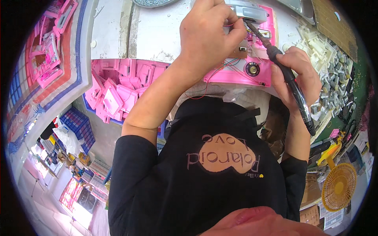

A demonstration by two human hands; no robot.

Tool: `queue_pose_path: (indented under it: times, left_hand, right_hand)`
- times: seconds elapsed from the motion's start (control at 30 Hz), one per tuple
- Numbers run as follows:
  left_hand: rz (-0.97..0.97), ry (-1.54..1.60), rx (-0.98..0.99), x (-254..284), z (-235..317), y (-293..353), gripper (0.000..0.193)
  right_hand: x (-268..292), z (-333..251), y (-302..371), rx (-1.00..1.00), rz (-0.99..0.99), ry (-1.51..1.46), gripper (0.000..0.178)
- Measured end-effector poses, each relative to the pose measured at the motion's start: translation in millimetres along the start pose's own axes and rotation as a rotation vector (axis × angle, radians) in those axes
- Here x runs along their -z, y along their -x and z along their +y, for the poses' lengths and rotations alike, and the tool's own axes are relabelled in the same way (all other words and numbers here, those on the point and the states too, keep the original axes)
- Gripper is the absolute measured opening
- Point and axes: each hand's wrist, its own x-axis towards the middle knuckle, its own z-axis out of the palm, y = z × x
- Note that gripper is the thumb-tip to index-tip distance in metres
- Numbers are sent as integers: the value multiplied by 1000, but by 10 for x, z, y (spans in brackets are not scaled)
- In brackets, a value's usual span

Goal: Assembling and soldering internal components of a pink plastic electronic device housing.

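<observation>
My right hand (305,74) is wrapped around the dark handle of a soldering iron (291,80). Its metal tip points up and left, into an open pink plastic casing (232,77). Close to that tip, my left hand (206,37) is closed in a pinch on a thin red wire (229,25); the fingertips partly hide it. A silver-grey part (254,14) lies at the casing's far end. Nearer me, the casing holds a round black speaker (252,69) and several loose coloured wires. A small brown circuit board (239,53) sits beside my left thumb.
Many pink plastic casings (122,92) fill a blue crate below the table's left edge. On the right are piles of white plastic pieces (313,45) and small grey metallic parts (334,74). A round metal dish (154,2) stands at the far edge; a yellow fan (338,187) is lower right.
</observation>
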Motion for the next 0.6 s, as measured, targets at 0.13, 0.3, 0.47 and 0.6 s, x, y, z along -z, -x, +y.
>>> queue_pose_path:
  times: [0.13,0.3,0.47,0.6]
  left_hand:
    - [-5,9,23,-3,0,6,13]
    - [0,-29,-34,-7,-20,2,13]
    - [8,-68,-36,-12,5,6,13]
    - [10,-64,-38,-15,3,6,13]
  right_hand:
    - [-4,-4,-15,9,4,-3,30]
    - [-10,-20,-6,-35,10,-20,28]
    - [13,-37,-2,-70,-9,-19,29]
    - [14,-47,8,-75,-6,-15,30]
